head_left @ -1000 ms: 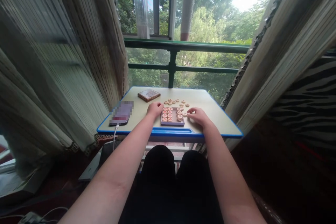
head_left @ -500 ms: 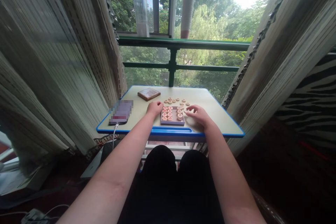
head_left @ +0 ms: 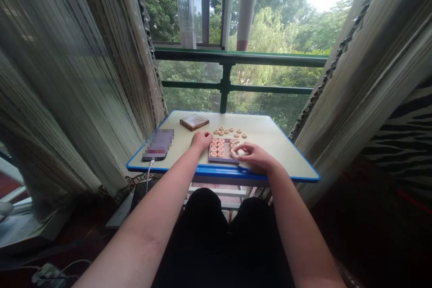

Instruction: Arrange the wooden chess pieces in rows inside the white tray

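A shallow box [head_left: 223, 160] near the table's front edge holds round wooden pieces [head_left: 217, 147] with red marks, stacked in columns at its left and right sides; bare floor shows between them. My left hand [head_left: 202, 140] rests closed at the box's back left corner, and whether anything is in its fingers is hidden. At the right column my right hand [head_left: 251, 155] has its thumb and fingertips on a round piece [head_left: 235, 153]. Several loose round pieces [head_left: 226, 131] lie on the table behind the box.
On the blue-edged table [head_left: 276, 144], a flat brown square case [head_left: 195, 121] lies at the back left. A blurred phone-like object [head_left: 158, 145] with a white cable [head_left: 149, 175] is at the left. Curtains and a green railing [head_left: 236, 57] stand beyond.
My right hand has moved from the box's right side down and inward onto the front piece of the right column. My left hand stays at the box corner. The view has shifted slightly.
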Available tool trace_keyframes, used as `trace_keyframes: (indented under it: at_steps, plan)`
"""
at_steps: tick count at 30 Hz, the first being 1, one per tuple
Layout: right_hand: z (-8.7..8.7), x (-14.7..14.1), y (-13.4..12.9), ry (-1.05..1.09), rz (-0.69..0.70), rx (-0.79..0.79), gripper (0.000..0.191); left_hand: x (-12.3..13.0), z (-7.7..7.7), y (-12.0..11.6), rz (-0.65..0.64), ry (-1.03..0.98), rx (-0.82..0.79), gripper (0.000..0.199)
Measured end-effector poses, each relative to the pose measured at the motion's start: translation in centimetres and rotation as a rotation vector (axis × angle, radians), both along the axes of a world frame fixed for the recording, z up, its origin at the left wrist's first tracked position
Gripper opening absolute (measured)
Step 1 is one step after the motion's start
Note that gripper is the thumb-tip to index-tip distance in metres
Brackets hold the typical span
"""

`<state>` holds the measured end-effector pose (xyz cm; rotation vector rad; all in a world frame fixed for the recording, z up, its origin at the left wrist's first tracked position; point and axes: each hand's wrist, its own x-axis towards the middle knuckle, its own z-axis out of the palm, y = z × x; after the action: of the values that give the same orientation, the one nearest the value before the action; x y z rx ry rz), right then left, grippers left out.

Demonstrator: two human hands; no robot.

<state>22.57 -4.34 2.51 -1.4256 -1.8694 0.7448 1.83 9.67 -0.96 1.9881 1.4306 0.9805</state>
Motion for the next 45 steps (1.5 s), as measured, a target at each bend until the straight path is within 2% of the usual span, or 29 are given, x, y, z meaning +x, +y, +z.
trace_keyframes:
  at_steps: [10, 18, 45]
  plan:
    - [0.20, -0.02, -0.23, -0.030, 0.040, 0.013, 0.030, 0.11, 0.14, -0.25, 0.002, -0.009, -0.001, 0.024]
    - [0.27, -0.24, -0.35, -0.104, -0.022, 0.058, 0.028, 0.11, -0.20, 0.14, 0.001, -0.008, 0.008, 0.024]
    - [0.68, -0.58, -0.28, -0.148, 0.027, 0.033, 0.024, 0.00, 0.14, 0.05, 0.006, 0.023, -0.015, 0.026]
